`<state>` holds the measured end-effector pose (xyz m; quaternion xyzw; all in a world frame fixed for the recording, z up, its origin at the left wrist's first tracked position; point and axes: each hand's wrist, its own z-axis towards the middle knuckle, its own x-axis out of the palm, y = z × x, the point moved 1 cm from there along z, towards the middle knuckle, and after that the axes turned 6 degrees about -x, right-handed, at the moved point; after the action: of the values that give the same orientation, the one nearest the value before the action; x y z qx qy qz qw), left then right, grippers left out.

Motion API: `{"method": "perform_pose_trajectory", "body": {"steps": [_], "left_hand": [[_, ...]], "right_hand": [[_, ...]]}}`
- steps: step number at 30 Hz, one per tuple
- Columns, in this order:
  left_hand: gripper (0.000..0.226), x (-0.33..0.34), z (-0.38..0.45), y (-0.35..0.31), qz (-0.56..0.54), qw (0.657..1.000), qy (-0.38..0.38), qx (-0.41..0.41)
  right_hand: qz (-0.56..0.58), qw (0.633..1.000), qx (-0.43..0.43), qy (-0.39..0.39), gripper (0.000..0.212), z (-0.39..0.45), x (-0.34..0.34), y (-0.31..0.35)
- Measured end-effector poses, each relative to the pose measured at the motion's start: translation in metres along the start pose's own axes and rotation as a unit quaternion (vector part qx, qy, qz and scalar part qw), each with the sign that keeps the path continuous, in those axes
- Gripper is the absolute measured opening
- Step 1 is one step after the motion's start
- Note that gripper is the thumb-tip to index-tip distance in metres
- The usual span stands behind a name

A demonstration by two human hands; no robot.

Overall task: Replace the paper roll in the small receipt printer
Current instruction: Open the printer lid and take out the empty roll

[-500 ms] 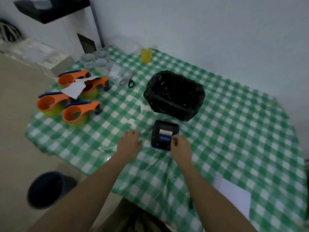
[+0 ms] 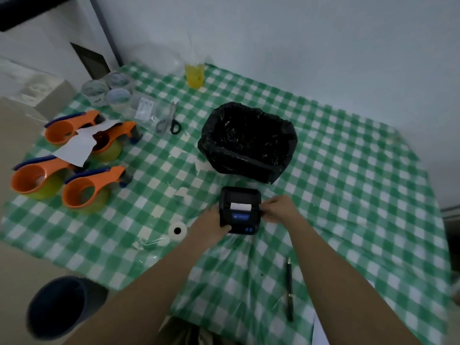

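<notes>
A small black receipt printer (image 2: pixel 240 195) sits on the green checked tablecloth near the table's front, with a white strip of paper (image 2: pixel 240 206) showing at its slot and a lit blue panel below it. My left hand (image 2: pixel 212 224) grips the printer's left front corner. My right hand (image 2: pixel 277 207) holds its right side, fingers pressed against the edge. A white paper roll (image 2: pixel 177 231) lies on its side on the cloth, just left of my left hand.
A bin lined with a black bag (image 2: pixel 249 141) stands right behind the printer. Several orange tape dispensers (image 2: pixel 84 188) sit at the left, scissors (image 2: pixel 171 120) and a yellow cup (image 2: pixel 194 75) farther back. A pen (image 2: pixel 289 290) lies front right. A dark bucket (image 2: pixel 57 307) stands on the floor.
My left hand moved right from the cloth onto the printer's left corner, uncovering the white paper roll. My right hand shifted onto the printer's right side. The camera view moved closer.
</notes>
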<state>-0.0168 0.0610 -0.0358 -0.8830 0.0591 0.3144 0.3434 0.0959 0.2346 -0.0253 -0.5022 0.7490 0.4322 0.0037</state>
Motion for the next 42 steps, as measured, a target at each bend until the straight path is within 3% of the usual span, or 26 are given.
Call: {"method": "perform_pose_trajectory", "body": {"steps": [6, 15, 22, 27, 33, 37, 42], "left_hand": [[0.044, -0.001, 0.000, -0.001, -0.015, 1.000, -0.002, -0.013], [0.042, -0.002, 0.000, -0.005, 0.000, 1.000, 0.002, -0.020], [0.037, -0.003, -0.001, -0.011, 0.022, 0.999, 0.001, -0.041], [0.036, -0.005, -0.002, -0.013, 0.042, 0.998, -0.007, -0.040], [0.041, -0.008, -0.005, -0.014, 0.056, 0.997, -0.017, -0.042], [0.046, -0.014, -0.004, -0.013, 0.029, 0.997, -0.033, -0.055], [0.039, -0.032, -0.002, -0.023, -0.027, 0.995, -0.087, -0.034]], "right_hand": [[0.038, 0.999, 0.030, 0.007, 0.047, -0.003, -0.005, 0.015], [0.057, 0.998, 0.024, 0.000, 0.032, 0.001, -0.004, 0.007], [-0.069, 0.982, -0.124, -0.125, 0.012, -0.020, 0.022, -0.016], [-0.058, 0.970, -0.196, -0.134, 0.042, -0.024, 0.043, -0.013], [-0.227, 0.942, -0.215, -0.125, 0.026, -0.013, 0.048, -0.008], [-0.155, 0.953, -0.237, -0.105, 0.020, -0.019, 0.041, -0.002], [0.047, 0.949, -0.282, -0.131, 0.012, -0.050, 0.016, 0.033]]}}
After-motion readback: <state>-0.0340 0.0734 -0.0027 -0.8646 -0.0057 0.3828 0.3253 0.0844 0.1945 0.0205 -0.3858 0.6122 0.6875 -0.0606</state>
